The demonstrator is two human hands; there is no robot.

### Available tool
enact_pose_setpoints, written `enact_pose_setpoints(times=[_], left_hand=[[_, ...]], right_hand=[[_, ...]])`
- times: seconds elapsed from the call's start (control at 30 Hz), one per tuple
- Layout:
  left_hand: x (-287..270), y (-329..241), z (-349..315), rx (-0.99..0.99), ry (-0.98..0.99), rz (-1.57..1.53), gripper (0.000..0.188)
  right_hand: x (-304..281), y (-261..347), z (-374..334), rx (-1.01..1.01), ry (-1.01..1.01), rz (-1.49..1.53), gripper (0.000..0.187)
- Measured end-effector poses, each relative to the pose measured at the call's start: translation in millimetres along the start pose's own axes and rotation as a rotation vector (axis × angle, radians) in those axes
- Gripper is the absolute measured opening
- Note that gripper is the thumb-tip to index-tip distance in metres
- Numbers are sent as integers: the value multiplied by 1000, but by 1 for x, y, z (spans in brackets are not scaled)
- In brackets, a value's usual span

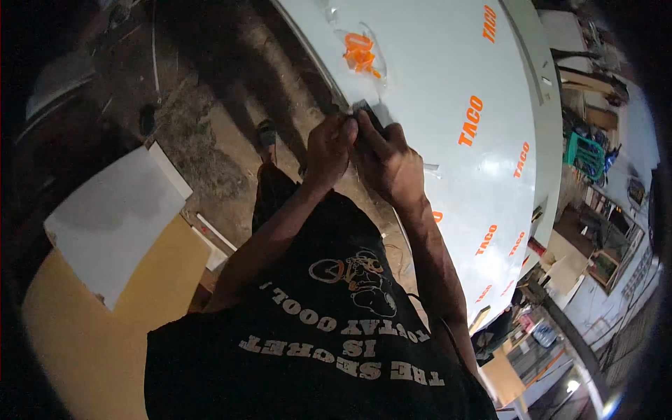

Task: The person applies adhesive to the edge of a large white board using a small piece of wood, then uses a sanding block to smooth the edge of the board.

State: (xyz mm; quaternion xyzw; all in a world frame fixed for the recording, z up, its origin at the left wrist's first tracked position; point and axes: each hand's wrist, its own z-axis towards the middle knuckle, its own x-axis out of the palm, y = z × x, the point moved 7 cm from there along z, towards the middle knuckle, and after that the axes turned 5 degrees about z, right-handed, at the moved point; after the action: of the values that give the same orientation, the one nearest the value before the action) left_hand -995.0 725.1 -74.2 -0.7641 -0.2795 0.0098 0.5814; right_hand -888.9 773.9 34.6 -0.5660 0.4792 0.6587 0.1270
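Note:
Both hands meet at the near left edge of a large white panel (427,84) covered in printed protective film. My left hand (329,150) is closed, thumb and fingers pinched together at that edge; what they hold is hidden. My right hand (393,164) is curled over a small dark object (369,115) against the panel edge, fingers bent around it. Only part of that object shows, so its kind is unclear. Just beyond the hands, a crumpled piece of clear film (360,56) with orange print stands up from the panel.
At left, a white board (119,217) lies over a tan board (70,336), with narrow white strips (217,234) beside them. Bare, stained floor (203,133) stretches beyond. A green plastic chair (586,155) and assorted boards stand past the panel at right.

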Motion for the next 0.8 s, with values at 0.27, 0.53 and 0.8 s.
enact_pose_setpoints(times=[0.27,0.53,0.8], left_hand=[[-6,4,2,100,-193,210,32],[0,-9,-8,0,-253,280,33],[-7,-10,7,30,-240,358,38]], right_hand=[[4,-1,9,33,99,-22,55],[7,-4,15,75,205,-57,56],[7,-3,23,27,163,-76,59]])
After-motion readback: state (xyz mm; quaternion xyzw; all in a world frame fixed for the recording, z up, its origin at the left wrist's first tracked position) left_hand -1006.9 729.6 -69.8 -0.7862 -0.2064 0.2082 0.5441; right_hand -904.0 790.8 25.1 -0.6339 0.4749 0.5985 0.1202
